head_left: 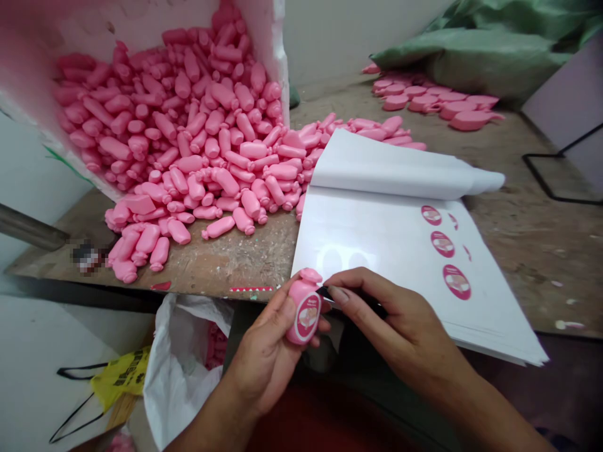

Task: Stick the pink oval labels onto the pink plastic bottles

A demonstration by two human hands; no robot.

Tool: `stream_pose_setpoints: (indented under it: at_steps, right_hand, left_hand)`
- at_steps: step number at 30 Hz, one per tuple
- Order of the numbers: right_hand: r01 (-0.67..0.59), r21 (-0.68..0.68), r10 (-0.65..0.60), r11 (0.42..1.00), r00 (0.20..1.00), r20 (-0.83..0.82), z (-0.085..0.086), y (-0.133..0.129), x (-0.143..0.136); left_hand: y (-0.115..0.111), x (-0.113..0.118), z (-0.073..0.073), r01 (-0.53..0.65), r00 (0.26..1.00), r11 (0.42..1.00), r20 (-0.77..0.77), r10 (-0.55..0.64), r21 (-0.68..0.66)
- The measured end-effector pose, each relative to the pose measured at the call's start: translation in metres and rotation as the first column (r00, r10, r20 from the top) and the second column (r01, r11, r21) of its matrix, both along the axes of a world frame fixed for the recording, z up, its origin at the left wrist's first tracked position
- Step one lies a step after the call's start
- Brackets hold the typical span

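Note:
My left hand [271, 351] is closed around a small pink plastic bottle [296, 295], held upright over the table's front edge. A dark pink oval sticker [308, 317] with lettering and a picture lies on the bottle's face. My right hand [391, 314] pinches a thin dark pointed tool [324, 291], its tip close to the bottle's upper right side. Most of that tool is hidden by my fingers. Beneath and beyond the right hand is a stack of white sticker sheets [367, 220], its top sheets folded back. Several oval stickers [441, 244] remain on its right part.
A white foam box [281, 69] on its side spills many pink bottles [211, 125] onto the wooden table [226, 263]. Flat pink pieces [424, 100] lie at the back right by a green cloth [475, 56]. A white sack [160, 351] and yellow bag [117, 376] are below left.

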State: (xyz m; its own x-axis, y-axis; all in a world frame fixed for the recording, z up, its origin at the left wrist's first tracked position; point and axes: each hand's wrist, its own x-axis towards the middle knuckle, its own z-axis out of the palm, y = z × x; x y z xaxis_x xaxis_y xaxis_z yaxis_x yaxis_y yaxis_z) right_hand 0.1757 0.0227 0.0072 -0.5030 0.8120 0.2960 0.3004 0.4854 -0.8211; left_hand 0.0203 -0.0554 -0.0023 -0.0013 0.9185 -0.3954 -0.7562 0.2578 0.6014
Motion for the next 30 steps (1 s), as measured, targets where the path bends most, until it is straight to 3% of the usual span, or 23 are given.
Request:
stream_pose_setpoints:
  at_steps: [7,12,16,20,23,26,28,30]
  right_hand:
    - [-0.073,-0.039,0.072,0.997,0.997,-0.020,0.003,0.004,0.001]
    - [0.068,0.181,-0.071,0.981,0.997,0.013,-0.006,-0.005,0.006]
    - [0.029,0.382,-0.075,0.924,0.992,0.104,-0.011,-0.015,0.006]
    - [0.019,0.438,-0.065,0.899,0.994,0.091,-0.012,-0.021,-0.002]
    - [0.000,0.385,-0.025,0.923,0.998,0.060,-0.012,-0.024,-0.005]
    - [-0.008,0.156,0.009,0.988,1.000,-0.004,-0.011,-0.023,-0.005]
    - [-0.001,0.028,0.003,1.000,0.999,-0.044,-0.010,-0.021,-0.004]
    - [0.005,0.035,-0.004,0.999,0.999,-0.040,-0.008,-0.020,-0.003]
  left_hand:
    - [0.001,-0.002,0.002,0.074,0.996,0.996,0.061,-0.072,-0.044]
    - [0.001,0.003,0.001,-0.001,0.998,1.000,0.069,0.001,0.005]
    - [0.002,0.007,0.002,-0.074,0.985,0.997,0.154,0.071,0.015]
    - [0.003,0.008,0.004,-0.125,0.971,0.992,0.206,0.120,0.007]
    - [0.002,0.005,0.004,-0.131,0.968,0.991,0.217,0.125,0.011]
    - [0.001,0.001,0.004,-0.094,0.970,0.996,0.225,0.088,0.014]
    - [0.000,-0.002,0.003,-0.048,0.972,0.999,0.229,0.049,-0.011]
    - [0.001,-0.003,0.003,-0.023,0.971,0.998,0.236,0.037,-0.060]
